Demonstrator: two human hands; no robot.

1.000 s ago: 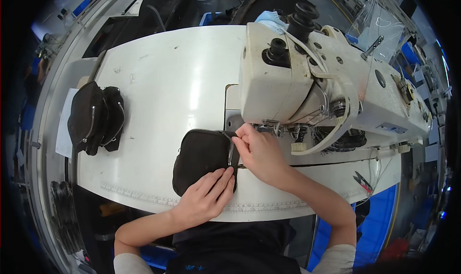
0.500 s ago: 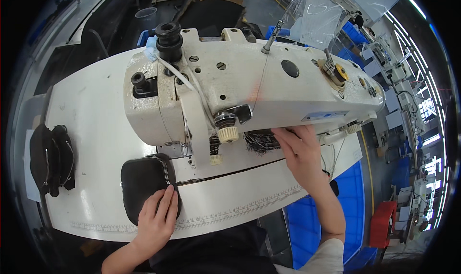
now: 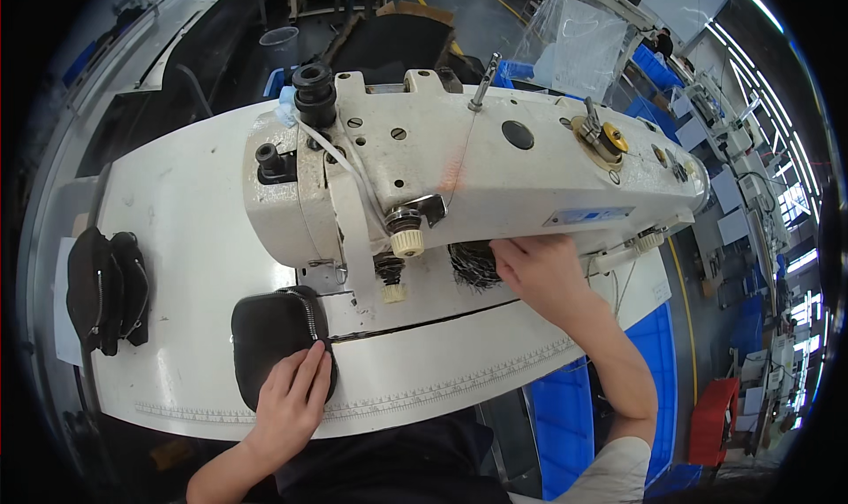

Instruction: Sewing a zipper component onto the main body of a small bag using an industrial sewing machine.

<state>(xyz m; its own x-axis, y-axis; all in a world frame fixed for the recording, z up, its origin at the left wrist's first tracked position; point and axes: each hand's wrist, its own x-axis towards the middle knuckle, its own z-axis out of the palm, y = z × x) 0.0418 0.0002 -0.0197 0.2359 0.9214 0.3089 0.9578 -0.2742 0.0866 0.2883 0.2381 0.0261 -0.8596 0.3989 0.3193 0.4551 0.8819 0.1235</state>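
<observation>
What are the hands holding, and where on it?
The left hand presses flat on the black pouch near its zipper edge. The right hand reaches under the sewing machine; any grip there is hidden.

Stack of black pouches [image 3: 108, 290] at table's left edge; blue bins [image 3: 565, 416] below.

Black zippered pouch [image 3: 269, 336] and a dark tangle of material [image 3: 475, 264]

The pouch lies flat on the white surface, rounded, its zipper along the right edge under fingertips; the tangle sits beneath the machine arm, touched by the other hand.
</observation>
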